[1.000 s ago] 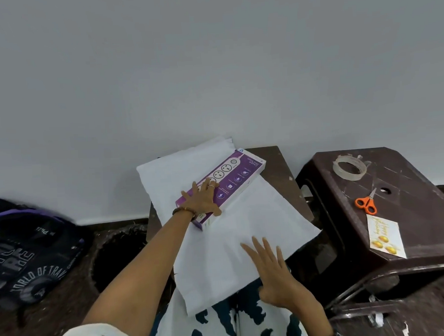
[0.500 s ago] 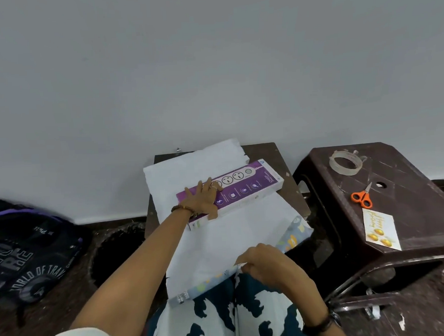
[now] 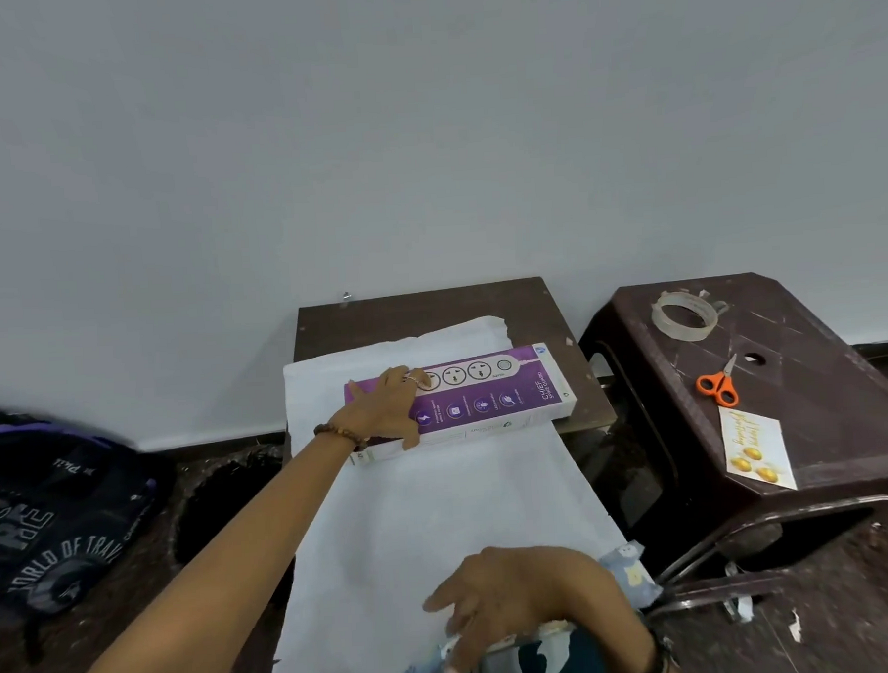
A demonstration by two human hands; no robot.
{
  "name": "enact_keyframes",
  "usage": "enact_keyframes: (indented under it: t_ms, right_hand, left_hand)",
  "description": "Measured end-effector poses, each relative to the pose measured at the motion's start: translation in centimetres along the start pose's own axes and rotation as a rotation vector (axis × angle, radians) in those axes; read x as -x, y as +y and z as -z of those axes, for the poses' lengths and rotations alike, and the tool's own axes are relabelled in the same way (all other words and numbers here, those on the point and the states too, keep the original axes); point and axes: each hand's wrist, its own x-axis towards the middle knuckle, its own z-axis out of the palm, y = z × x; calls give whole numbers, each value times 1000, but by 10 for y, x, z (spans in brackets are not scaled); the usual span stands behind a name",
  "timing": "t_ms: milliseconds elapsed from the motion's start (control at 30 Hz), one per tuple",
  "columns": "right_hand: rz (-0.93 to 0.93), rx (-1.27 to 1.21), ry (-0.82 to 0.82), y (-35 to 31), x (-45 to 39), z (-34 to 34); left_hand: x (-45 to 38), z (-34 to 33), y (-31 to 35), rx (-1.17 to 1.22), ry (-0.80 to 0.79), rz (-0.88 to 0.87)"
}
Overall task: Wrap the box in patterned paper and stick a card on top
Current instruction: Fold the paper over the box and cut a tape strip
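Note:
A long purple and white box [image 3: 491, 398] lies across the far part of a sheet of wrapping paper [image 3: 441, 516], whose white back faces up on a small brown table [image 3: 430, 306]. My left hand [image 3: 386, 411] rests flat on the box's left end, fingers spread. My right hand [image 3: 517, 595] grips the paper's near edge, where the blue patterned side [image 3: 632, 573] shows folded up. A white card [image 3: 754, 446] with gold lettering lies on the dark stool at the right.
The dark brown plastic stool [image 3: 815, 394] also holds a roll of clear tape [image 3: 685, 316] and orange scissors [image 3: 717, 386]. A black and purple backpack [image 3: 44, 506] lies on the floor at the left. A grey wall stands behind the table.
The box has turned with my left hand to lie squarely across the paper. My right hand went from lying flat on the sheet to gripping its near edge, turning up the patterned side.

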Motion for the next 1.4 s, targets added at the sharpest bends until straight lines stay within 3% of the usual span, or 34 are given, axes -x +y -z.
enact_keyframes:
  t_ms: [100, 233, 367, 433, 533, 700, 833, 933, 1133, 1300, 1400]
  right_hand:
    - [-40, -81, 124, 14, 0, 19]
    - [-109, -232, 523, 45, -1, 53]
    - [-108, -209, 853, 81, -19, 88]
    - [-156, -207, 949, 100, -35, 102]
    - [-177, -327, 993, 112, -54, 117]
    - [36, -588, 956, 105, -70, 120]
    - [76, -610, 975, 116, -91, 107]
    - [64, -621, 1009, 119, -95, 103]
    - [42, -621, 1044, 130, -94, 105]
    - [-2, -604, 1089, 142, -94, 101]
    - [-32, -634, 1115, 145, -90, 98]
  left_hand:
    - [6, 3, -12, 130, 23, -5]
    - [14, 17, -31, 58, 16, 82]
    - [28, 26, -43, -151, -137, 148]
    - [30, 27, -46, -103, -167, 152]
    - [27, 25, -48, -32, -137, 151]
    - [14, 18, -47, 7, -104, 159]
    - [0, 25, -43, 171, 116, 144]
    - [-22, 29, -37, 96, 349, 75]
    - [-60, 34, -25, -5, 317, 159]
    - [-78, 37, -10, 26, 569, 99]
    - [-89, 46, 10, 74, 596, -7]
